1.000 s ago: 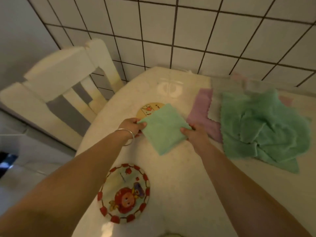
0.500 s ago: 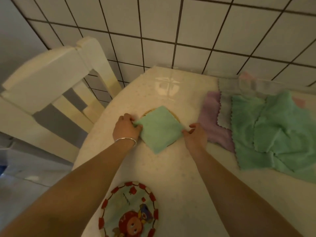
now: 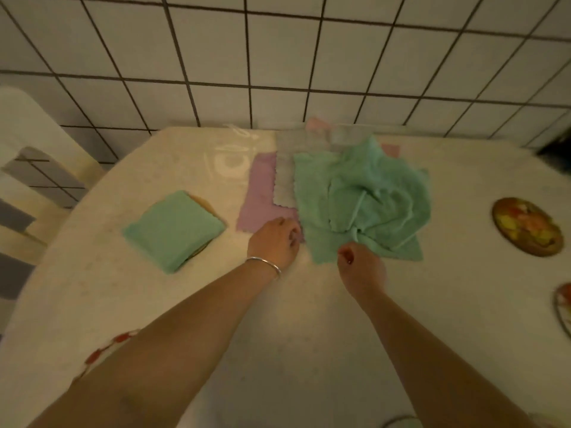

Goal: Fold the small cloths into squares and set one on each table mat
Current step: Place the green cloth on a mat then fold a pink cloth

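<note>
A folded green cloth [image 3: 174,230] lies as a square on a round table mat [image 3: 206,202], hiding nearly all of it. To its right lies a pile of loose cloths: a crumpled green cloth [image 3: 364,199] on top, a grey cloth [image 3: 285,180] and a purple cloth [image 3: 259,199] beneath. My left hand [image 3: 275,242] rests at the purple cloth's near corner, fingers curled. My right hand [image 3: 361,267] pinches at the near edge of the crumpled green cloth. Another round mat [image 3: 526,226] lies bare at the right.
A red-rimmed mat [image 3: 105,350] peeks out under my left forearm. Another mat's edge [image 3: 564,307] shows at the far right. A white chair [image 3: 27,168] stands left of the table. A tiled wall [image 3: 278,57] backs the cream table [image 3: 309,335].
Both hands let go of the folded green cloth, which now rests on the mat. They moved right to the near edge of the cloth pile. The view swung right.
</note>
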